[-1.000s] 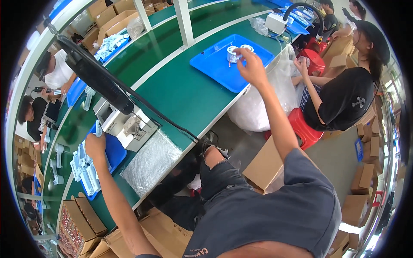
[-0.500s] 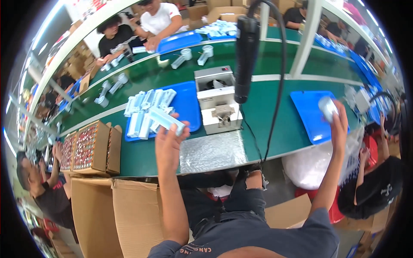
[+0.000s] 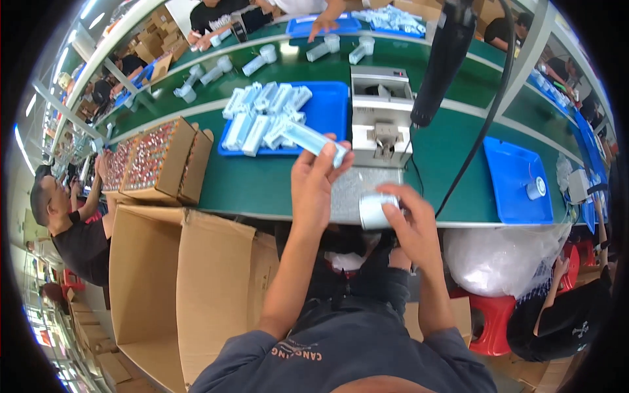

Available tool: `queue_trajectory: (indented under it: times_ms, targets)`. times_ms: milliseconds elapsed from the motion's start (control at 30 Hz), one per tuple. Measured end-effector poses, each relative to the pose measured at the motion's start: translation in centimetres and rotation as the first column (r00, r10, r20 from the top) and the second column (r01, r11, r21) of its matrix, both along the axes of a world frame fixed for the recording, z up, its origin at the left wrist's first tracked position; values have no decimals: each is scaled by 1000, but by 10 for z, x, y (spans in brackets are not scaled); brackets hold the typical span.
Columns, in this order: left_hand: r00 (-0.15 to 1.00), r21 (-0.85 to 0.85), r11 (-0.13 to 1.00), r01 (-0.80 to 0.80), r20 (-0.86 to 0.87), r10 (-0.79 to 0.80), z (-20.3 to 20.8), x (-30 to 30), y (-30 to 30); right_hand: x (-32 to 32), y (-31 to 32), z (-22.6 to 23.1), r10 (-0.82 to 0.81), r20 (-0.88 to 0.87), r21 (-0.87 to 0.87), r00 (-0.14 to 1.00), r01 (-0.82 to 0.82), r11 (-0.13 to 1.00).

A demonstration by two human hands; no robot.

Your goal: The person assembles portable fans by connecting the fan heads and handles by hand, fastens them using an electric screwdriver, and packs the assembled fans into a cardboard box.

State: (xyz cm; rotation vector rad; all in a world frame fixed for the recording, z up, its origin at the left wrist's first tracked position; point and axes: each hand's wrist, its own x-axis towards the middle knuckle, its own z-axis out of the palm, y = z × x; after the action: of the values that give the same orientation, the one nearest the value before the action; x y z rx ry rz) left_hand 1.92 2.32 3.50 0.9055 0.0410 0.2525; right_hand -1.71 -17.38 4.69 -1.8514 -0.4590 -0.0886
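a green worktop [image 3: 445, 147] stretches out in front of the left hand [image 3: 313, 187] and the right hand [image 3: 416, 226]. beyond the left hand, a blue tray [image 3: 327, 101] lies flat on it. a pale grey machine [image 3: 380, 118] stands beyond the right hand. a crinkled plastic sheet [image 3: 367, 180] lies nearer, between the two hands. well to the right of the right hand rests another blue tray [image 3: 514, 173].

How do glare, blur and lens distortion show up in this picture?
In the head view, a strip light glares white at the left rim; in the head view, the long edges of the green bench bow; in the same head view, the white cylinder in the right hand looks slightly soft, perhaps from motion.
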Motion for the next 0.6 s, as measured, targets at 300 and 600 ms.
queue_trajectory:
  times_ms: [300, 600]
  targets:
    - [993, 36, 992, -119, -9, 119, 5, -3, 8, 25, 33, 9, -73, 170, -167, 983, 102, 981]
    - [991, 112, 985, -134, -4, 135, -6, -6, -1, 19, 31, 6, -36, 144, -175, 989, 61, 983]
